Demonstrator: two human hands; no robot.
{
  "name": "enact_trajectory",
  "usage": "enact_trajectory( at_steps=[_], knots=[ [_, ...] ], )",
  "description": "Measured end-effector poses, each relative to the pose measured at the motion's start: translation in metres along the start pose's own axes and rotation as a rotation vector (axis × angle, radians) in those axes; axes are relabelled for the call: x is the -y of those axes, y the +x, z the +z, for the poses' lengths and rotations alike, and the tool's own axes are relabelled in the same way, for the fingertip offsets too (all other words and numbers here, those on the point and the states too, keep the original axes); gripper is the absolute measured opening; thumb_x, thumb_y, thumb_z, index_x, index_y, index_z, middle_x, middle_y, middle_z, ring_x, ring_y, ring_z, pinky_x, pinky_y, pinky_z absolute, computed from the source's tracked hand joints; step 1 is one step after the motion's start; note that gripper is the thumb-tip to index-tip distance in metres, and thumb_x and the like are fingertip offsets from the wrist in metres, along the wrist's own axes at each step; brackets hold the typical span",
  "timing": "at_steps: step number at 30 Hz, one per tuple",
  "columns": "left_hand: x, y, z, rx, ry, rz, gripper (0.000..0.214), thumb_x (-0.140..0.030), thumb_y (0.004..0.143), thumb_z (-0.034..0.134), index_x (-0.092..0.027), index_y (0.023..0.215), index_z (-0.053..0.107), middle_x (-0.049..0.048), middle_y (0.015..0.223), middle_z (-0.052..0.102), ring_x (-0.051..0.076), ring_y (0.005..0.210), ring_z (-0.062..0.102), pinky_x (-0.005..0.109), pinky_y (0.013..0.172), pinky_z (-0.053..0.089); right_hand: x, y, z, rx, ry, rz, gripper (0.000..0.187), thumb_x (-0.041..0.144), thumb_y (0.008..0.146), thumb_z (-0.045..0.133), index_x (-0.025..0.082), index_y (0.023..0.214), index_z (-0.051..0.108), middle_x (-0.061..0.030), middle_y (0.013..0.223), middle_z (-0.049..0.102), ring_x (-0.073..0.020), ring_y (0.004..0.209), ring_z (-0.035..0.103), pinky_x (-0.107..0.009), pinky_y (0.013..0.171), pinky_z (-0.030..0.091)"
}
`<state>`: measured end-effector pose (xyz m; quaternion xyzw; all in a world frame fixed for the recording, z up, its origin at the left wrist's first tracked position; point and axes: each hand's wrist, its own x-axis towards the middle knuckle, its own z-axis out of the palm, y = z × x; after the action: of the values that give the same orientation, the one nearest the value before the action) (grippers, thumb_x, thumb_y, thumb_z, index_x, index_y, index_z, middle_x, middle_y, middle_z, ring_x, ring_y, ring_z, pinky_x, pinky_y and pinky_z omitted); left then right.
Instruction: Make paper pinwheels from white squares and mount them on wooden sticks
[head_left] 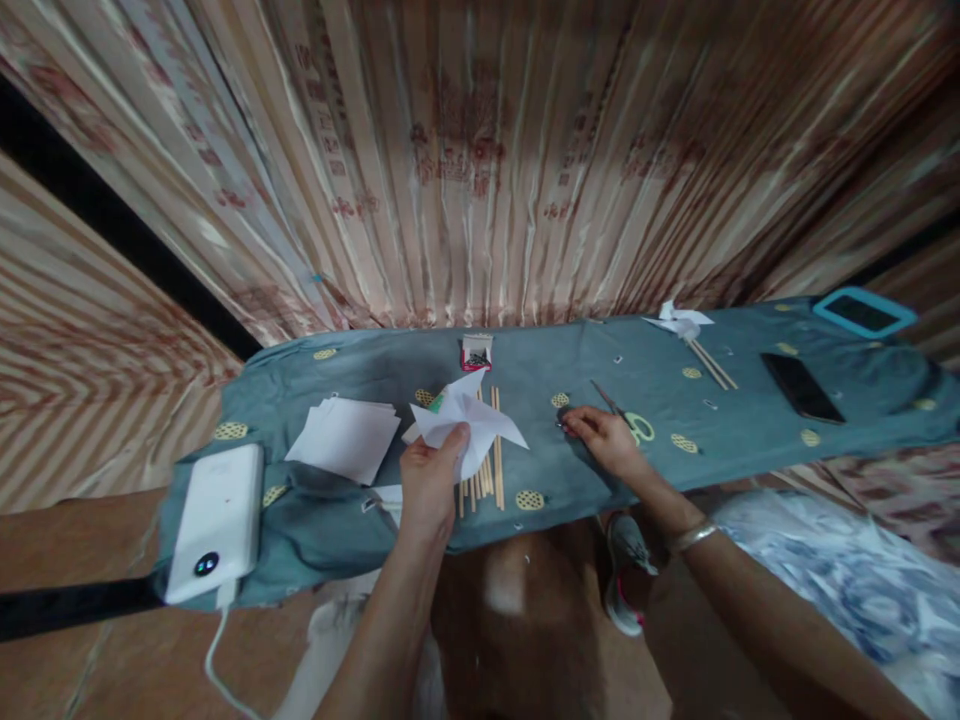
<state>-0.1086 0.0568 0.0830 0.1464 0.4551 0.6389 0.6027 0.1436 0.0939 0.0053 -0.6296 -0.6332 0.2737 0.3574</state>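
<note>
My left hand (435, 470) pinches a folded white paper pinwheel (474, 425) near its centre, held above the cloth. Under it lie several thin wooden sticks (498, 460). My right hand (604, 438) is closed at the fingertips on a small dark object (563, 420), low over the cloth; its kind is too small to make out. Just beyond that hand rest scissors (637, 427) with pale green handles. Behind the pinwheel stands an open small red and white box (477, 353) with dark little pieces inside.
A stack of white paper squares (349, 440) lies left, beside a white power bank (217, 520) with a cable. To the right are finished pinwheels (681, 322) on sticks, a black phone (801, 387) and a blue-framed device (864, 311). A curtain (465, 200) hangs behind the cloth-covered table (540, 350).
</note>
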Motion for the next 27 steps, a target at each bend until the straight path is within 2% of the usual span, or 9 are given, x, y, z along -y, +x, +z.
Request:
enact_trajectory(
  at_steps=[3, 6, 12, 15, 20, 27],
  knots=[
    [0.005, 0.001, 0.003, 0.003, 0.024, 0.011, 0.041, -0.029, 0.041, 0.089, -0.012, 0.073, 0.070, 0.0053, 0.069, 0.073, 0.022, 0.073, 0.071, 0.033, 0.078, 0.052, -0.010, 0.000, -0.002, -0.023, 0.083, 0.023, 0.036, 0.053, 0.080, 0.053, 0.020, 0.079, 0.068, -0.0045, 0.072, 0.073, -0.0195, 0.067, 0.069, -0.034, 0.066, 0.056],
    [0.011, 0.001, 0.008, -0.002, 0.057, 0.006, 0.042, -0.029, 0.040, 0.089, -0.012, 0.073, 0.071, 0.0050, 0.070, 0.074, 0.019, 0.068, 0.070, 0.031, 0.075, 0.052, -0.011, -0.002, -0.003, -0.043, 0.081, 0.023, 0.032, 0.047, 0.081, 0.055, 0.019, 0.083, 0.070, -0.0044, 0.075, 0.074, -0.0196, 0.069, 0.069, -0.035, 0.069, 0.056],
    [0.026, -0.002, 0.017, 0.004, 0.098, -0.041, 0.041, -0.030, 0.039, 0.090, -0.012, 0.071, 0.072, 0.0055, 0.065, 0.073, 0.017, 0.058, 0.067, 0.028, 0.063, 0.052, 0.006, 0.003, -0.003, 0.005, -0.043, -0.084, 0.012, 0.029, 0.076, 0.064, 0.023, 0.084, 0.072, -0.0065, 0.096, 0.073, -0.0242, 0.093, 0.066, -0.040, 0.092, 0.048],
    [0.031, -0.005, 0.021, -0.011, 0.111, -0.060, 0.038, -0.029, 0.039, 0.090, -0.012, 0.069, 0.073, 0.0059, 0.067, 0.074, 0.016, 0.056, 0.066, 0.026, 0.061, 0.051, 0.008, 0.005, -0.002, 0.046, -0.082, -0.152, 0.010, 0.021, 0.078, 0.060, 0.022, 0.080, 0.070, -0.0089, 0.098, 0.072, -0.0257, 0.104, 0.063, -0.040, 0.099, 0.044],
    [0.036, -0.008, 0.028, -0.009, 0.120, -0.066, 0.037, -0.029, 0.039, 0.090, -0.012, 0.067, 0.073, 0.0064, 0.067, 0.074, 0.016, 0.057, 0.067, 0.026, 0.061, 0.050, 0.002, 0.001, -0.006, 0.075, -0.107, -0.197, 0.016, 0.019, 0.082, 0.054, 0.021, 0.076, 0.069, -0.0111, 0.102, 0.070, -0.0252, 0.104, 0.063, -0.040, 0.098, 0.045],
    [0.045, -0.011, 0.034, 0.014, 0.127, -0.057, 0.036, -0.028, 0.040, 0.089, -0.012, 0.067, 0.072, 0.0058, 0.069, 0.075, 0.015, 0.057, 0.066, 0.025, 0.061, 0.051, -0.010, -0.011, -0.016, 0.116, -0.081, -0.209, 0.009, 0.023, 0.079, 0.065, 0.023, 0.075, 0.073, -0.0090, 0.120, 0.064, -0.0235, 0.110, 0.062, -0.039, 0.097, 0.047]
  ],
)
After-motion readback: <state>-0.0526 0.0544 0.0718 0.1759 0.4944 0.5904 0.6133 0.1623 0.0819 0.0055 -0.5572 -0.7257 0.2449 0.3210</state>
